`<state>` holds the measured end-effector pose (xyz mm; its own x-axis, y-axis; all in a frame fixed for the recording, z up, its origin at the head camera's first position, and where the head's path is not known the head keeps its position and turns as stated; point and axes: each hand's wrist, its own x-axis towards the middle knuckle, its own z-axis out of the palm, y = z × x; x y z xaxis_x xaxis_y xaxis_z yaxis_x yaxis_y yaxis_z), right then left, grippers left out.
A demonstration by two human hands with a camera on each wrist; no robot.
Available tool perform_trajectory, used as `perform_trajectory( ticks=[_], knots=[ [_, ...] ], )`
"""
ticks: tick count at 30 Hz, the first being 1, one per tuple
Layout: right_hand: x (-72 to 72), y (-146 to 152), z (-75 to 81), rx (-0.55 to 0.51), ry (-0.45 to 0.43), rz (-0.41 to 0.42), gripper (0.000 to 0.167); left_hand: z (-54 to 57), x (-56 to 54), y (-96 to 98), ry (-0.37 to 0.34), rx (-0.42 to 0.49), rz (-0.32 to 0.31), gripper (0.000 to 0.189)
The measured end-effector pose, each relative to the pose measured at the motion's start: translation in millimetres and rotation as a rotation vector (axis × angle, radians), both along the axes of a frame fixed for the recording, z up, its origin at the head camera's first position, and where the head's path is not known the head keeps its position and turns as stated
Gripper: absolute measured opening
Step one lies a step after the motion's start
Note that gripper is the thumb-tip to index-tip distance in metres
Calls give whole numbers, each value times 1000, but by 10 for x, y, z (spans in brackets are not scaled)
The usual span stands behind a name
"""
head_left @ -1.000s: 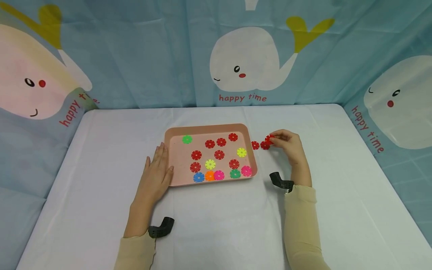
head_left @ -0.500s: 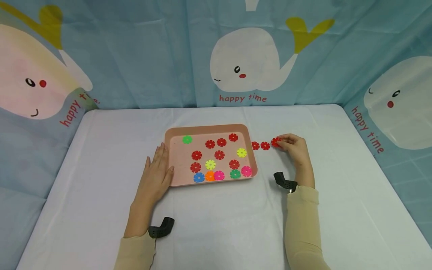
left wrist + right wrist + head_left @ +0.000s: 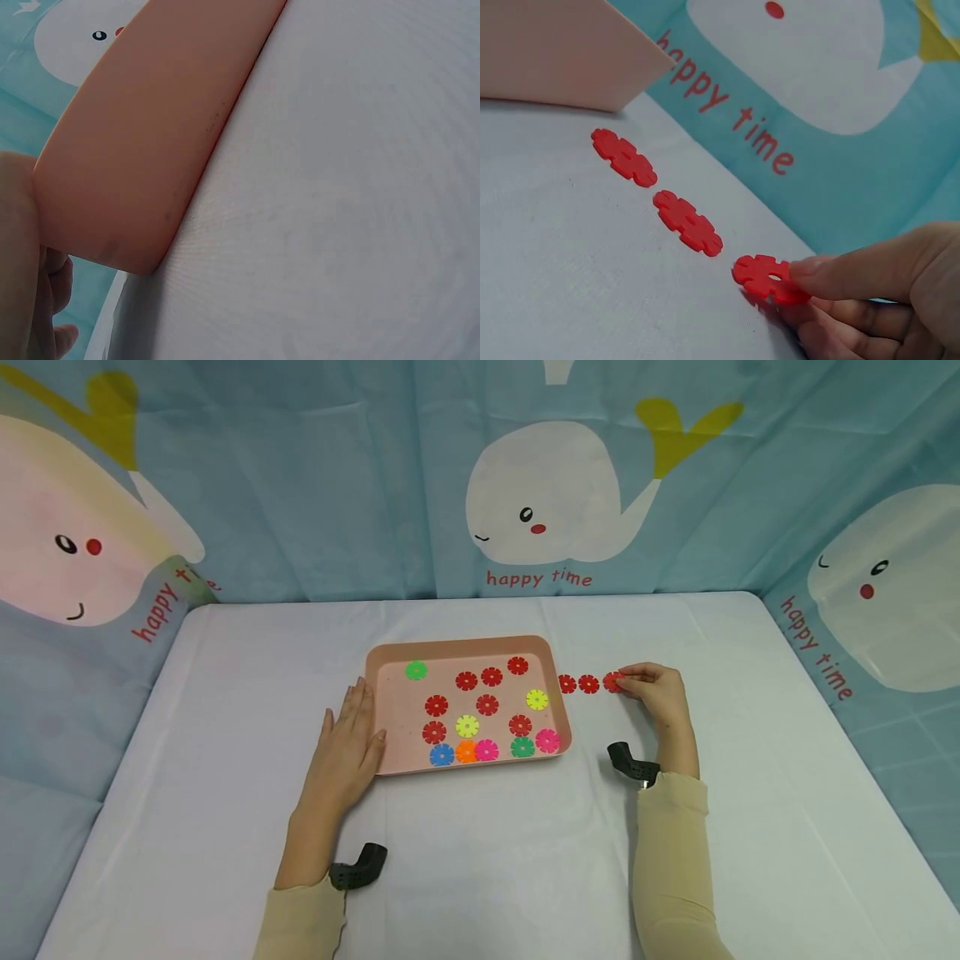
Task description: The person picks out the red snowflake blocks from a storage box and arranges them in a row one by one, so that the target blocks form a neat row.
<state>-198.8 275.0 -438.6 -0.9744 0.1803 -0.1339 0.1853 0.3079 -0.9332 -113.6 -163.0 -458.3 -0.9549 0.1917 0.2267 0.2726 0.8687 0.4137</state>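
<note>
My right hand [image 3: 654,693] pinches a red snowflake disc [image 3: 763,277] between thumb and fingers, just above the white tablecloth at the right end of a short row. Two more red discs lie in that row, a middle one [image 3: 688,223] and one [image 3: 624,157] nearest the tray. At the left, my left hand [image 3: 347,745] rests with straight fingers against the side of the pink tray [image 3: 390,714]. Inside the tray are several red discs [image 3: 487,704], plus yellow, green, blue, orange and pink ones. The left wrist view shows the tray's outer wall [image 3: 142,142] beside the hand.
A white cloth [image 3: 487,860] covers the table. Behind and at both sides hangs a blue curtain [image 3: 337,485] printed with whales. Black wrist mounts [image 3: 360,866] sit at both cuffs.
My right hand moved right with its red disc, from over the row's second disc to the row's right end, then lowered slightly. The left hand and tray stayed still.
</note>
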Motion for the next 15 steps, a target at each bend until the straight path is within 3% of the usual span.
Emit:
perform_trajectory(
  ticks=[6, 15],
  knots=[
    [17, 2, 22, 91, -14, 18, 31, 4, 6, 0, 4, 2, 2, 63],
    [-23, -26, -34, 132, 8, 40, 26, -1, 5, -2, -11, -7, 4, 63]
  ],
)
